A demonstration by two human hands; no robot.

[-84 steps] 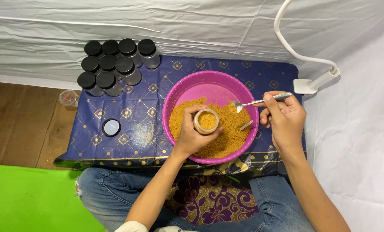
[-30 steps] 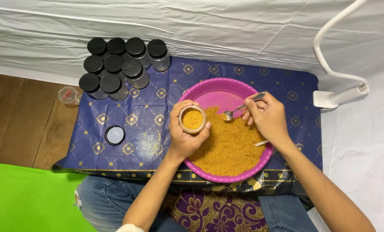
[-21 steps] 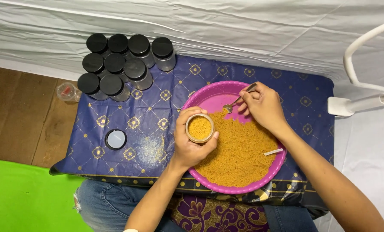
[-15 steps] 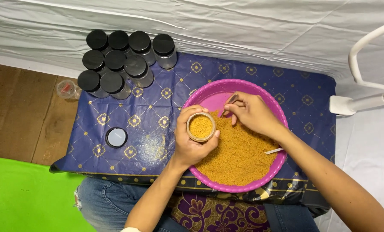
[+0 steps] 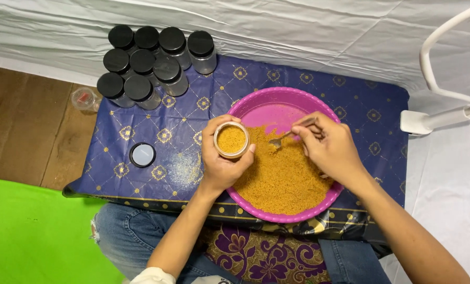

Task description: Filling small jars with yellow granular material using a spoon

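Observation:
My left hand [image 5: 222, 160] grips a small open jar [image 5: 231, 140] filled with orange-yellow grainy powder, held over the left rim of a pink round basin [image 5: 277, 105]. The basin holds a heap of the same powder [image 5: 282, 176]. My right hand [image 5: 330, 150] pinches a metal spoon [image 5: 285, 137] whose bowl dips into the powder just right of the jar. A loose black lid [image 5: 142, 155] lies on the blue patterned cloth [image 5: 166, 131] to the left.
Several black-capped jars [image 5: 151, 60] stand grouped at the cloth's far left corner. A small clear cup [image 5: 85, 99] sits on the wooden floor beside them. A white lamp base [image 5: 419, 122] rests at the right. Spilled powder [image 5: 185, 168] dusts the cloth.
The spoon hand has come down from the basin's far rim into the powder beside the jar. The jar hand has stayed at the basin's left edge. The view shifted slightly.

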